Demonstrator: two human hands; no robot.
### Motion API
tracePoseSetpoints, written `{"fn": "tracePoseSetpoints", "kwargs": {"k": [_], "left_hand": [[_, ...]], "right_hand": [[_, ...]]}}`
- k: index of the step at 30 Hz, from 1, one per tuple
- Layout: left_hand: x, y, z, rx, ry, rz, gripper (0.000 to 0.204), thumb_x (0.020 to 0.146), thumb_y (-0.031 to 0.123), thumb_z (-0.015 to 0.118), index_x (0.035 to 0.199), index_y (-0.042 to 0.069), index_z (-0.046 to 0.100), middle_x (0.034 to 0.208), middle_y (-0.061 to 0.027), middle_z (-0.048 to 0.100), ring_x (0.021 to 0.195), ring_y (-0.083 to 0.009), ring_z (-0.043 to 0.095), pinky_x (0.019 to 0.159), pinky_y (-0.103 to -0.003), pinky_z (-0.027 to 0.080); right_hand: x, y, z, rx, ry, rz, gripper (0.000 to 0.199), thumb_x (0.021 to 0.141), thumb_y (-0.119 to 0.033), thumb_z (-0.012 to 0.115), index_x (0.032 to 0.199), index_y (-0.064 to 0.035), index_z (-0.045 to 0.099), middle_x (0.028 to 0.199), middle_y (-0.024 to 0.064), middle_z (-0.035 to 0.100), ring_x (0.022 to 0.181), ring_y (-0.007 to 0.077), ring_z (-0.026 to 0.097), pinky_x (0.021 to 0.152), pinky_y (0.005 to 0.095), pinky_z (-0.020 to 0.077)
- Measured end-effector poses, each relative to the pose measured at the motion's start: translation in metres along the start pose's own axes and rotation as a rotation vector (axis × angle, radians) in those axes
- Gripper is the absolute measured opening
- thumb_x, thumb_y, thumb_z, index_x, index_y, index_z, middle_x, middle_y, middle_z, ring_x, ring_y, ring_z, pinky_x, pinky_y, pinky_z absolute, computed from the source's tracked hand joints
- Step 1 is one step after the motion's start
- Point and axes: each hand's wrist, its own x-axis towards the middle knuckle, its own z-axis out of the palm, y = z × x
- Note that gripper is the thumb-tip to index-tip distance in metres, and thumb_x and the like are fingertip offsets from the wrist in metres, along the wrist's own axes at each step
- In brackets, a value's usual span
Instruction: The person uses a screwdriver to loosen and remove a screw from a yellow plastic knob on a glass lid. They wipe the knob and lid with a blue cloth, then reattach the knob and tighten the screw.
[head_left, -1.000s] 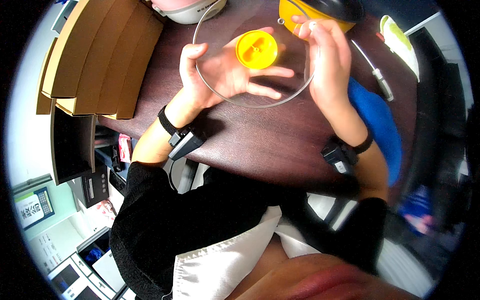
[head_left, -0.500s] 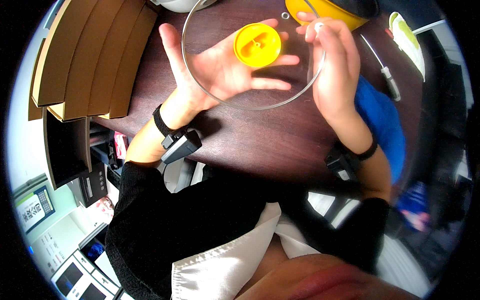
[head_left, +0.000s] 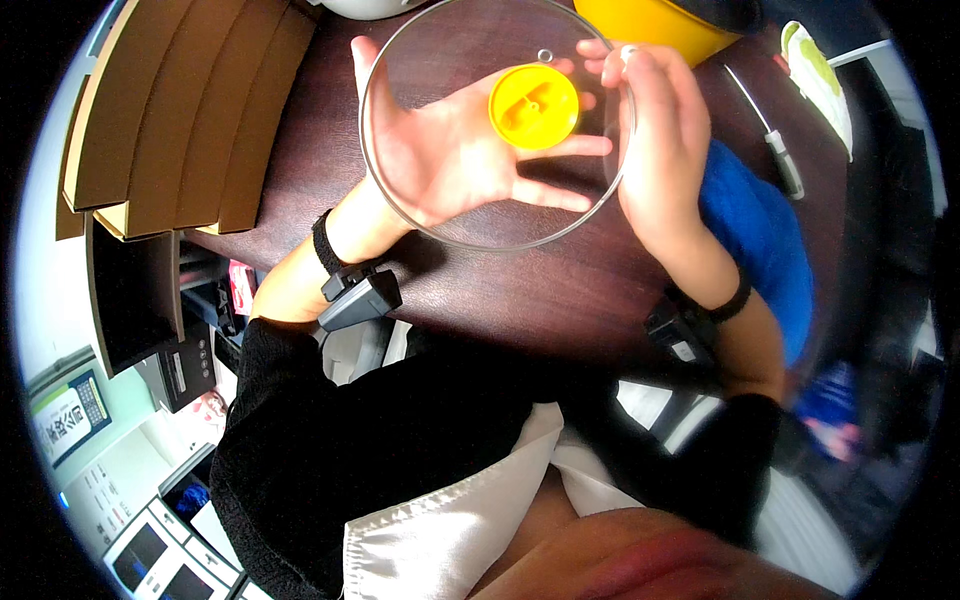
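Note:
A round clear glass lid (head_left: 455,235) with a thin rim and a small metal-ringed hole (head_left: 545,56) is held above the table. My left hand (head_left: 450,150) lies palm up under the glass, fingers spread. A hollow yellow round knob (head_left: 535,107), its inner side with a central post facing me, is over these fingers; whether it touches the glass I cannot tell. My right hand (head_left: 665,160) is closed at the lid's right rim, fingers bent together. A small white bit (head_left: 628,54) shows at its fingertips, too small to name.
Brown cardboard pieces (head_left: 190,120) stand at the left. A yellow container (head_left: 660,30) is at the far side, beside part of a white object (head_left: 370,8). To the right lie a screwdriver (head_left: 780,160), a green-and-white packet (head_left: 815,85) and blue cloth (head_left: 755,240) on the dark table (head_left: 480,290).
The lid has come nearer to me and slightly left. My left hand and the yellow knob have shifted nearer and to the right. My right hand has moved slightly left.

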Motion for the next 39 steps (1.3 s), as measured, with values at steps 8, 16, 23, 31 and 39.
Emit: {"fn": "tracePoseSetpoints", "kwargs": {"k": [8, 16, 23, 31, 39], "left_hand": [[-0.005, 0.001, -0.001, 0.057, -0.003, 0.032, 0.132, 0.055, 0.081, 0.065, 0.146, 0.001, 0.013, 0.149, -0.0274, 0.019, 0.135, -0.0527, 0.017, 0.098, -0.077, 0.018], [-0.006, 0.000, -0.002, 0.116, 0.008, 0.075, 0.120, 0.064, 0.074, 0.063, 0.146, 0.001, 0.014, 0.148, -0.0258, 0.022, 0.134, -0.0528, 0.021, 0.100, -0.075, 0.022], [-0.006, 0.000, -0.004, 0.176, 0.022, 0.100, 0.112, 0.069, 0.075, 0.053, 0.146, 0.001, 0.017, 0.148, -0.0234, 0.027, 0.133, -0.0515, 0.025, 0.100, -0.072, 0.026], [-0.005, 0.001, -0.009, 0.270, -0.008, 0.160, 0.108, 0.073, 0.076, 0.044, 0.145, 0.001, 0.018, 0.147, -0.0196, 0.030, 0.134, -0.0401, 0.032, 0.101, -0.070, 0.028], [-0.007, -0.004, -0.012, 0.366, 0.022, 0.250, 0.098, 0.076, 0.071, 0.038, 0.144, 0.002, 0.023, 0.143, -0.0193, 0.035, 0.130, -0.0345, 0.039, 0.100, -0.066, 0.033]], "right_hand": [[0.010, -0.006, -0.004, -0.009, 0.106, -0.044, 0.017, 0.096, -0.014, 0.049, 0.087, -0.0002, 0.054, 0.083, 0.0068, 0.059, 0.095, 0.0189, 0.061, 0.090, 0.0302, 0.0446], [0.011, -0.001, -0.007, -0.023, 0.094, -0.075, 0.018, 0.097, -0.015, 0.049, 0.088, -0.0004, 0.054, 0.084, 0.0067, 0.060, 0.096, 0.0185, 0.061, 0.090, 0.0292, 0.0438], [0.010, -0.004, -0.007, -0.194, 0.075, -0.011, 0.019, 0.096, -0.019, 0.051, 0.090, -0.0022, 0.056, 0.085, 0.0042, 0.060, 0.087, 0.0130, 0.059, 0.082, 0.0264, 0.0429], [0.022, -0.001, -0.011, -0.867, -0.268, -0.462, 0.014, 0.083, -0.021, 0.063, 0.081, -0.0077, 0.060, 0.093, 0.0074, 0.057, 0.094, 0.0285, 0.050, 0.086, 0.0387, 0.0368], [0.006, -0.005, 0.000, -1.146, -0.295, -0.569, 0.010, 0.078, -0.022, 0.066, 0.082, -0.0129, 0.065, 0.113, 0.0054, 0.054, 0.119, 0.0332, 0.038, 0.101, 0.0532, 0.0237]]}}
